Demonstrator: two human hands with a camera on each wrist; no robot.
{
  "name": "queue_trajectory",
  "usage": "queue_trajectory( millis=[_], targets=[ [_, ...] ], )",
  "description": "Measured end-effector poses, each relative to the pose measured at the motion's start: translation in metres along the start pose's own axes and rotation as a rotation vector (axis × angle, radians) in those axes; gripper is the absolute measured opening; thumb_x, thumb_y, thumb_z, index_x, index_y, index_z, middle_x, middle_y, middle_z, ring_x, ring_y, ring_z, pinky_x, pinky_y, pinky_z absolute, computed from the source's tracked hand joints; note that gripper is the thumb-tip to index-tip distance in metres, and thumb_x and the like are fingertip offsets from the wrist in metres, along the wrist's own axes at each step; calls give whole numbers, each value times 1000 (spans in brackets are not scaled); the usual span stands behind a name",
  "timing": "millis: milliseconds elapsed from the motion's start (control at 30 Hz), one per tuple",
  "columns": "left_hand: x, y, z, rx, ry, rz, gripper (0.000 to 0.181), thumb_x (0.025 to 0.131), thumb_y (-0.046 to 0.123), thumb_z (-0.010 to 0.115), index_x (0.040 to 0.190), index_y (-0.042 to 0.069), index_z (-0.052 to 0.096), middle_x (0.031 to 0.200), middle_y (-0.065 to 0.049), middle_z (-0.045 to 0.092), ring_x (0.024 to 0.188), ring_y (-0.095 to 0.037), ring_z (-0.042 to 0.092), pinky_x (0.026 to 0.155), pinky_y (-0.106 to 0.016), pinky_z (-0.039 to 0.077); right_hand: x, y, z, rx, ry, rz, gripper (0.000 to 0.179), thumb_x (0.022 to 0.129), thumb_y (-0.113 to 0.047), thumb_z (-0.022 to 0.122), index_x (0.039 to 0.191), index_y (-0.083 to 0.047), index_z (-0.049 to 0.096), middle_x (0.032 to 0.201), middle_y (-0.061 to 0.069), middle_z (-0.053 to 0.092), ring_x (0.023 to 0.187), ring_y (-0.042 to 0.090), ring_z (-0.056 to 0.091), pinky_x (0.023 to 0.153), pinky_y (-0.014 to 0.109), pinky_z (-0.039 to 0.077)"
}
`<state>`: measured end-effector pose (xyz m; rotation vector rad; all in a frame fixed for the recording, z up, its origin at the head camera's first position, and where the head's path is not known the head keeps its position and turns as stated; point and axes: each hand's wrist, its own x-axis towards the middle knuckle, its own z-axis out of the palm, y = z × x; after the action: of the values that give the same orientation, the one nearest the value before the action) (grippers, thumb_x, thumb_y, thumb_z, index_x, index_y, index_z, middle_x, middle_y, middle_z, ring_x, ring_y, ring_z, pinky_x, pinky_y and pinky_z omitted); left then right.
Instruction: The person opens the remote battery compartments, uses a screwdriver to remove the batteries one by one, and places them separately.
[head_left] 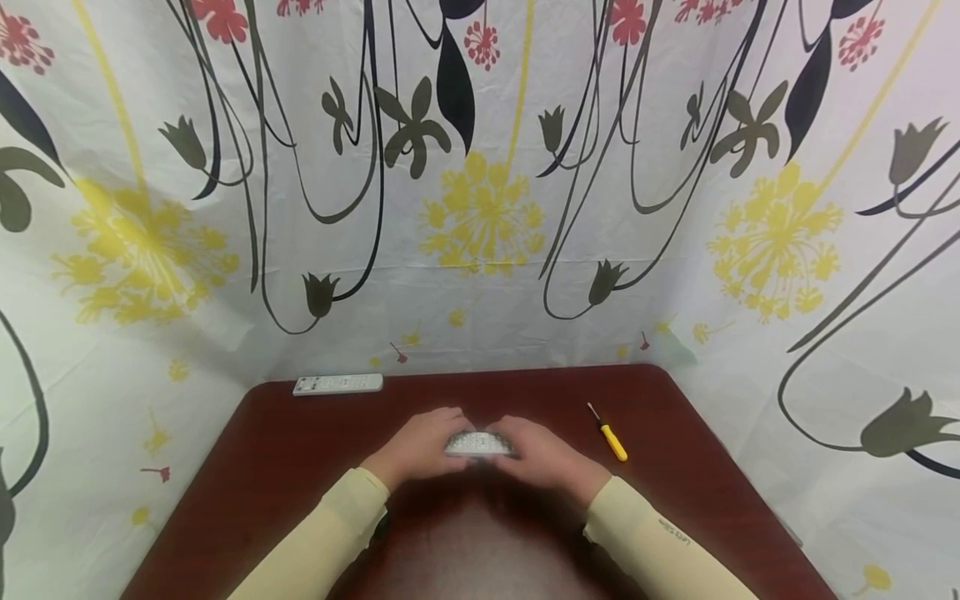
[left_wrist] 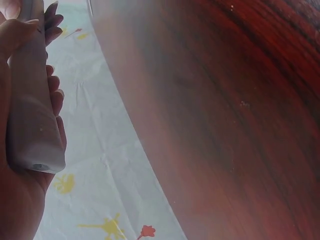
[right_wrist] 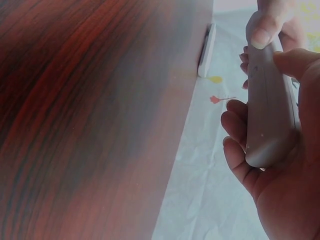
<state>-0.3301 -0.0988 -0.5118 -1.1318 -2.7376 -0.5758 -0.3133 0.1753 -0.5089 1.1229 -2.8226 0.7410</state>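
Observation:
Both hands hold a light grey remote control (head_left: 480, 444) crosswise above the middle of the table. My left hand (head_left: 423, 446) grips its left end, and my right hand (head_left: 546, 455) grips the right end. Small buttons show on its far-facing side in the head view. From the wrists I see the plain back of the remote (left_wrist: 32, 110), with fingers curled round beneath. Both thumbs press on that back face, close together near its middle, in the right wrist view, where a seam runs along the remote (right_wrist: 270, 112).
A white remote control (head_left: 337, 384) lies at the table's back left edge. A screwdriver (head_left: 611, 439) with a yellow handle lies right of the right hand. The dark red wooden table (head_left: 480, 533) is bordered by a flower-print curtain (head_left: 480, 317).

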Motion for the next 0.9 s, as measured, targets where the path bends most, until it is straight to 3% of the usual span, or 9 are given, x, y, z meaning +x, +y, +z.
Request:
queue_trajectory(
  millis=[433,900],
  targets=[
    [-1,2,-1,-13,11,-4,30,95,49,84,118,31,75,110,18,64,97,-6,60,89,-31,55,2,-1,2,-24,13,16,36,100,-28,84,134,-20,72,118,-11,68,102,8,61,93,36,57],
    [-2,3,-3,-38,5,-11,30,94,45,86,118,30,75,108,19,65,96,-5,61,90,-31,55,3,-2,2,-7,16,17,34,101,-29,83,131,-20,72,115,-12,69,99,7,62,91,36,57]
  ],
)
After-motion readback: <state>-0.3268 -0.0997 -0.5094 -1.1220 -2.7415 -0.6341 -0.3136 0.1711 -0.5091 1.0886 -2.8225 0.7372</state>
